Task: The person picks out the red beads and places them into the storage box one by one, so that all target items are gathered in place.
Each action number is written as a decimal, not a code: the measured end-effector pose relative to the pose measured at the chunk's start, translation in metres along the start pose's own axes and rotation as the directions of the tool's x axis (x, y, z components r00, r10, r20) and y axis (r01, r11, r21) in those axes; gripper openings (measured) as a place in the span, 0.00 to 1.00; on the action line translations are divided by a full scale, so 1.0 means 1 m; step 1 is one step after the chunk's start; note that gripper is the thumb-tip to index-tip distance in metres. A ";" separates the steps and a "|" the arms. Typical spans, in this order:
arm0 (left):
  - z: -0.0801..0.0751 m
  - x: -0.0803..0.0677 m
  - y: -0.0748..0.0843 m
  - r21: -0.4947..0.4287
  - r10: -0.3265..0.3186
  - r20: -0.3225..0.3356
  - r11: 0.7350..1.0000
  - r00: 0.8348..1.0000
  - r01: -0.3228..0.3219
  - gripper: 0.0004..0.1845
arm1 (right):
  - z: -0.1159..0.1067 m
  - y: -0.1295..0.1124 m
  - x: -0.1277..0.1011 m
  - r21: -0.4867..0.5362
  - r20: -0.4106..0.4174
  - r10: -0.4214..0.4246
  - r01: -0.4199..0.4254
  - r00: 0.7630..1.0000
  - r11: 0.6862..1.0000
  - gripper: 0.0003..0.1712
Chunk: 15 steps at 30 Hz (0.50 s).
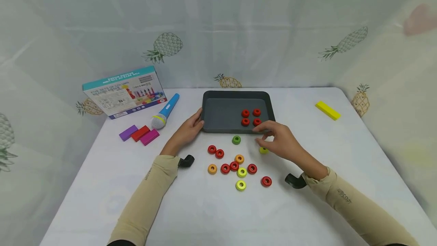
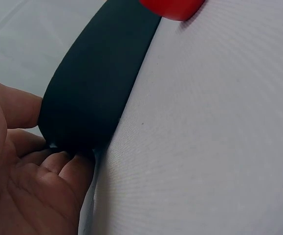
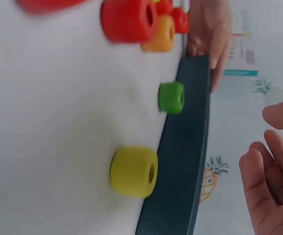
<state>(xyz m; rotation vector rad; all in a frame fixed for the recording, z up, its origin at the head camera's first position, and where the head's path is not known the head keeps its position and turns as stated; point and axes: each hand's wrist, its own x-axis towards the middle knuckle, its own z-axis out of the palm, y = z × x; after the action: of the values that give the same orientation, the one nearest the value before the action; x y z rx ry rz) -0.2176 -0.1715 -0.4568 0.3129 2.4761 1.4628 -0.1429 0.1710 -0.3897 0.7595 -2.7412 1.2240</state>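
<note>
Far left corner of the bench [image 1: 307, 208]: toy box [image 1: 124, 92], flat. Just right of it a blue toy microphone [image 1: 165, 112]; three blocks, purple, red and magenta [image 1: 139, 133], side by side nearer the left edge.

Left hand [image 1: 189, 130] grips the near-left corner of the dark tray [image 1: 222, 117], thumb on the rim, fingers curled under the edge. Tray sits mid-bench toward the far edge. Four red rings [image 1: 250, 117] in a square inside, right half.

Loose rings on the bench toward the near edge from the tray: green ring [image 1: 236, 139] just off the tray's near wall, then a mixed cluster of red, orange and yellow-green rings [image 1: 235, 168].

Right hand [image 1: 280, 139] hovers at the tray's near-right corner, fingers loosely bent, holding nothing. Yellow ring [image 1: 263, 150] lies just under it against the tray wall.

Yellow block [image 1: 327, 110] alone near the far right corner.
</note>
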 end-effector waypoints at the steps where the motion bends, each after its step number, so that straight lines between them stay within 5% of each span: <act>1: 0.000 0.000 0.000 0.003 0.003 -0.001 1.000 1.000 -0.003 0.34 | 0.001 -0.001 -0.003 0.008 0.001 0.002 -0.002 1.000 1.000 0.17; 15: 0.002 0.000 -0.001 0.032 0.022 -0.011 0.999 1.000 -0.022 0.34 | 0.005 -0.010 -0.037 -0.017 0.130 0.016 -0.014 0.991 1.000 0.17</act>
<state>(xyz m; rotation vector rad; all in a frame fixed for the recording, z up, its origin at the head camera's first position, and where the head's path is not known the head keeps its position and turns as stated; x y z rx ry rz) -0.2164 -0.1701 -0.4589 0.3396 2.5152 1.4391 -0.1046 0.1769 -0.3950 0.8475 -2.8611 1.1946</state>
